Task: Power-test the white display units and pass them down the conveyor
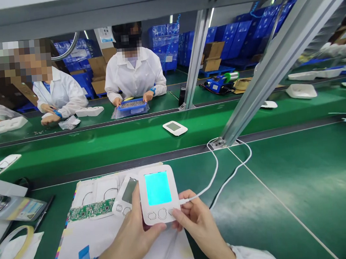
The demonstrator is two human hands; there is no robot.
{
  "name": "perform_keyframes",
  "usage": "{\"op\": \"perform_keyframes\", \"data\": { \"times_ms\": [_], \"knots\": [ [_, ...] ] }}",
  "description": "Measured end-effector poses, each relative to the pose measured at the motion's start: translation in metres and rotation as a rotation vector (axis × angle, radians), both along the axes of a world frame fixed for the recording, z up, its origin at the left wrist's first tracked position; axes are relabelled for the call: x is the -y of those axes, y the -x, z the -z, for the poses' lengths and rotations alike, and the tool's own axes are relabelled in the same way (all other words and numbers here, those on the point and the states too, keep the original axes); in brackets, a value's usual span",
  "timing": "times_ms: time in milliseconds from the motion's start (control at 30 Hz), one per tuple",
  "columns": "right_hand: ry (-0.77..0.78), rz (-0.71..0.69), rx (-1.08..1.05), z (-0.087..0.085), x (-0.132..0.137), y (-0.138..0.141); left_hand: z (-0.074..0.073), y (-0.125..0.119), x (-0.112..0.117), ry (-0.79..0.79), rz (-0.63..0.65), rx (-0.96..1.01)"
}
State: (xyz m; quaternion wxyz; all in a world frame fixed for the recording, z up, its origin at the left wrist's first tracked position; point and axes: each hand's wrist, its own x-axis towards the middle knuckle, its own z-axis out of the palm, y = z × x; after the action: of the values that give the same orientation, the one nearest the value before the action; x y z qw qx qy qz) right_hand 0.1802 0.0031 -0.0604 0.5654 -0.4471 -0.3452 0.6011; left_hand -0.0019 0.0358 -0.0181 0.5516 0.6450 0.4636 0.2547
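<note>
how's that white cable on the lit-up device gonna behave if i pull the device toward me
Probably floppy: the white cable lies in loose curves on the green table, so it should trail without much resistance. It looks thin and light, unlikely to weigh on the device. It loops around the foot of the frame post, so it might snag there.

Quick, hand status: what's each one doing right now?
Left hand: closed on the white device with the lit screen.
Right hand: closed on the same device, thumb at its buttons.
</note>
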Motion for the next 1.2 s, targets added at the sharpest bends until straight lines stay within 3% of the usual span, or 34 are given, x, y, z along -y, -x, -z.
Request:
{"op": "perform_keyframes", "data": {
  "times_ms": [300, 1200],
  "knots": [
    [-0.017, -0.019, -0.008, 0.0089, 0.0008, -0.0023, 0.0004, -0.0019, 0.0008, -0.045, -0.022, -0.056],
    [-0.022, -0.015, -0.013, 0.0074, 0.0009, -0.0024, -0.0059, -0.0052, 0.0001, -0.004, -0.006, -0.025]
  ]
}}
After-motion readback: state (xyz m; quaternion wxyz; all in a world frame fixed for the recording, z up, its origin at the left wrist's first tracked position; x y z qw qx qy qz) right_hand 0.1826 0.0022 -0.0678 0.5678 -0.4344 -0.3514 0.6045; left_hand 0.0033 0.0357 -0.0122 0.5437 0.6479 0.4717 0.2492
